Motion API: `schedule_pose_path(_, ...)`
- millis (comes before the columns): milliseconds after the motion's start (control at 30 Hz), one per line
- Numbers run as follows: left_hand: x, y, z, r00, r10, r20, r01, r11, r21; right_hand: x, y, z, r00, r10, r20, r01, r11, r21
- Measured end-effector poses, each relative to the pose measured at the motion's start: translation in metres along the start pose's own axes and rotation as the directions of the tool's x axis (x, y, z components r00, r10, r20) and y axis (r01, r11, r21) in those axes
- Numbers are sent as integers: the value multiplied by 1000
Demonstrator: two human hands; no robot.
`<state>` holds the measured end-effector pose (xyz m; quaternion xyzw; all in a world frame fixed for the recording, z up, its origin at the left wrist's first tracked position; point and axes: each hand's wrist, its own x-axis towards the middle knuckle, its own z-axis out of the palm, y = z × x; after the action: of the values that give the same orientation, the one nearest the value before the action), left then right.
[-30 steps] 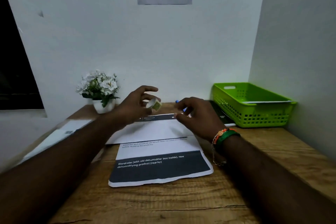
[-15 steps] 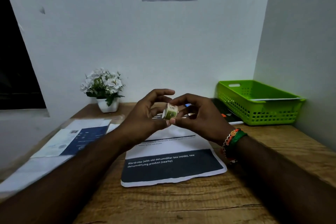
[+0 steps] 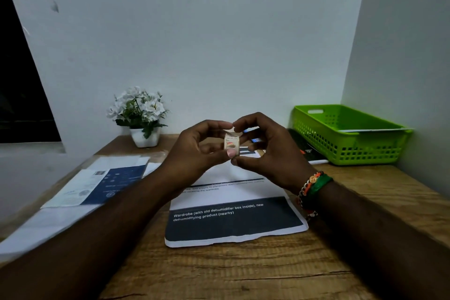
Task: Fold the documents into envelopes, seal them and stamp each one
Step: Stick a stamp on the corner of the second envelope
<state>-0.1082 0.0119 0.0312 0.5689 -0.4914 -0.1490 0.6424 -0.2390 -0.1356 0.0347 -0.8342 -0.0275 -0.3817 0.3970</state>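
A small roll of stamps (image 3: 231, 143), cream with a green and orange picture, is held up above the desk between both hands. My left hand (image 3: 194, 151) pinches it from the left with thumb and fingers. My right hand (image 3: 267, 148) pinches it from the right, fingertips at its top and bottom. Under the hands lies a white envelope (image 3: 226, 173), partly hidden. In front of it lies a printed document (image 3: 233, 221) with a dark band and white text.
A green plastic basket (image 3: 350, 136) stands at the back right with a flat white sheet across its rim. A potted white flower (image 3: 141, 117) stands at the back left. More papers and a blue leaflet (image 3: 104, 182) lie on the left. A dark booklet (image 3: 306, 151) lies beside the basket.
My right hand has come in from the envelope and joined my left hand on the stamp roll. Both hands now hold it a little higher, centred over the envelope.
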Motion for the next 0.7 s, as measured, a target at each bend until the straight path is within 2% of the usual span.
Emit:
schedule_pose_path(267, 1, 1, -4, 998, 64, 21, -65, 994, 84, 2, 4, -2, 995, 96, -9, -93, 980, 173)
schedule_pose_path(700, -2, 4, 2, 994, 85, 66, -95, 980, 173, 1, 0, 0, 997, 79, -12, -78, 994, 70)
